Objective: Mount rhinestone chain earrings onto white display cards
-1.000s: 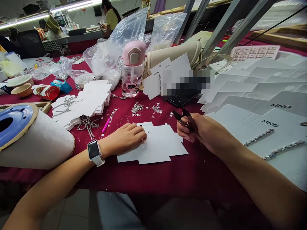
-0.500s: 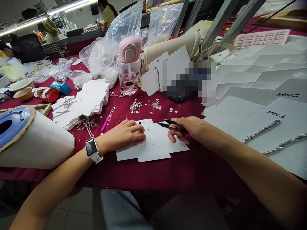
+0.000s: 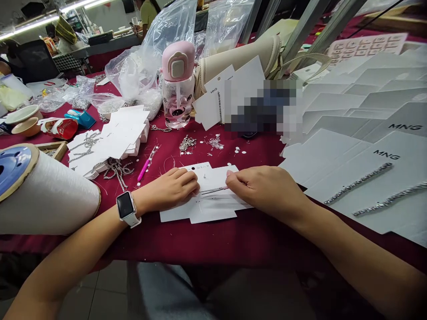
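Observation:
A white card (image 3: 213, 214) with folded-out flaps and tiny holes lies flat on the dark red cloth in front of me. My left hand (image 3: 178, 186), with a watch on its wrist, rests on the card's left part. Its fingers are curled together, and whatever they pinch is hidden. From the right, my right hand (image 3: 267, 186) is closed around black thread snips (image 3: 213, 191). The narrow blades point left, low over the card, close to my left fingertips. A fine thread shows faintly on the card below the left fingers.
A large thread spool (image 3: 63, 191) stands at the left, near a pink-handled tool (image 3: 143, 171) and stacked white cards (image 3: 123, 129). Behind are a pink-lidded bottle (image 3: 178, 84) and small metal pieces (image 3: 187, 143). White MNG cards (image 3: 353, 155) with chains overlap at the right.
My right hand has turned and moved inward, bringing the snips down toward my left fingertips. The blades were apart and now lie nearly together. My left hand stays on the card.

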The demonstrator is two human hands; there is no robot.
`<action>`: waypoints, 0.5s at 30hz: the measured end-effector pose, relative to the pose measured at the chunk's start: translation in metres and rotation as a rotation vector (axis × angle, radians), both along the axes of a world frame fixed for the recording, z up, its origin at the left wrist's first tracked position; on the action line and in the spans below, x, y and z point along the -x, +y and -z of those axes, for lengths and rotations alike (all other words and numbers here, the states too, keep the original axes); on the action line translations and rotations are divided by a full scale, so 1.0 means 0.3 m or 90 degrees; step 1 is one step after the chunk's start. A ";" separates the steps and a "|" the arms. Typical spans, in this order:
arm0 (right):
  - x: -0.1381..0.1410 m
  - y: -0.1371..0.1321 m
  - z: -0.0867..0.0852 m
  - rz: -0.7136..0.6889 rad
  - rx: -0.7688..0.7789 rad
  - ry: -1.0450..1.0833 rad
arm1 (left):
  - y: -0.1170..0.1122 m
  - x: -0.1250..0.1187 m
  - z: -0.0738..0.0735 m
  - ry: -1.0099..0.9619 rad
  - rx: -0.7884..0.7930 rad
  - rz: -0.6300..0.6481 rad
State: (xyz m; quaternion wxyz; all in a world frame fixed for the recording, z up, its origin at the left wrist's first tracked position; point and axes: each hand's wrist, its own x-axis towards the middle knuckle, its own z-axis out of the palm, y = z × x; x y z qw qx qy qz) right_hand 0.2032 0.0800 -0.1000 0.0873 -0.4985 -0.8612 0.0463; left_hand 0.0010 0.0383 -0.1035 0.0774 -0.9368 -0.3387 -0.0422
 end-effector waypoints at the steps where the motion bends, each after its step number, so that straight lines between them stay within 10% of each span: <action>1: 0.000 0.000 -0.003 0.011 -0.005 -0.009 | 0.000 0.000 0.002 -0.005 -0.003 0.002; 8: -0.048 -0.023 -0.066 0.264 0.040 -0.087 | -0.001 -0.002 0.009 -0.019 -0.045 0.010; 15: -0.110 -0.140 0.003 0.287 -0.053 -0.216 | -0.016 -0.004 0.006 0.066 -0.066 0.047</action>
